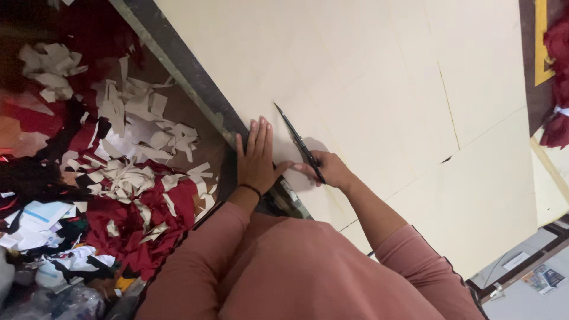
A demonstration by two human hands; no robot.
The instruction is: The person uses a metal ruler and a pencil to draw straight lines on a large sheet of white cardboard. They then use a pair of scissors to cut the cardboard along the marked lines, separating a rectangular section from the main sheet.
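My left hand [256, 157] lies flat, fingers together, on the edge of a large cream paper sheet [379, 89] that covers the table. A dark band sits on its wrist. Just to its right, my right hand [329, 169] grips black scissors [299, 142]. The blades point away from me along the sheet, close to the left hand's thumb. Both arms wear dusty-pink sleeves.
The table's dark metal edge [178, 65] runs diagonally beside my left hand. Below it the floor holds a heap of cream paper scraps [136, 148] and dark red cloth offcuts [160, 219]. More red cloth [560, 89] lies at the far right. Seams cross the sheets.
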